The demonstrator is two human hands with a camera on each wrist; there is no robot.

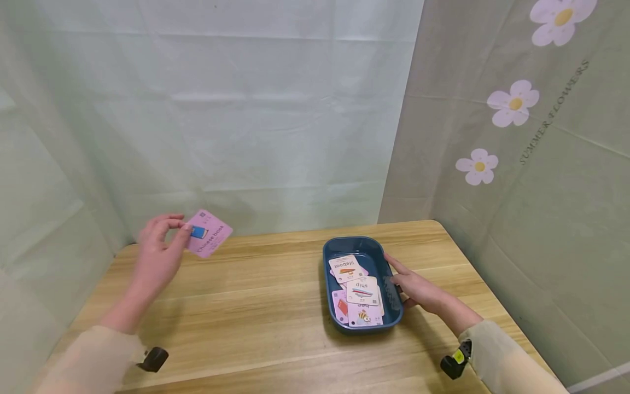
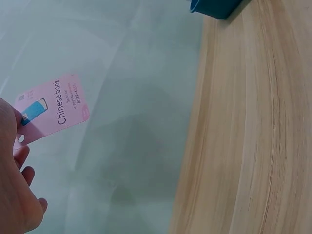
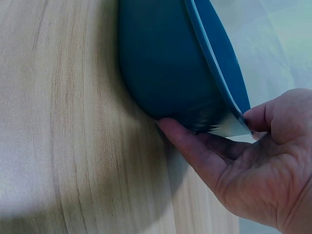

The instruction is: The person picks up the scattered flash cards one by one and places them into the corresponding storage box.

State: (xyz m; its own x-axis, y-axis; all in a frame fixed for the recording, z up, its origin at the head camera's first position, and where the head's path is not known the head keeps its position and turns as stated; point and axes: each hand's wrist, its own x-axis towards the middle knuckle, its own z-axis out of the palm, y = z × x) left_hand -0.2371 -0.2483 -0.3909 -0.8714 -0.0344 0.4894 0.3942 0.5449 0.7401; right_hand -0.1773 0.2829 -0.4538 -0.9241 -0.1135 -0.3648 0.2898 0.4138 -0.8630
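My left hand [image 1: 161, 249] pinches a pink flashcard [image 1: 210, 241] between thumb and fingers, raised over the table's far left part. It shows a blue book and the words "Chinese book"; the left wrist view also shows a punched hole in the card [image 2: 53, 105] near the fingers. On the right, my right hand [image 1: 420, 290] grips the side of a dark blue bin [image 1: 328, 298], thumb at the rim and fingers against the outer wall [image 3: 165, 58]. Inside lie several overlapping flashcards, among them a lifeboat card [image 1: 346, 269], a ship card [image 1: 363, 291] and a bee card [image 1: 365, 316].
The wooden table [image 1: 236, 312] carries the bin right of its middle. A pale cloth curtain [image 1: 275, 120] hangs along the back edge, and a grey one with white flowers [image 1: 514, 104] borders the right side. Small black devices [image 1: 156, 358] sit at both wrists.
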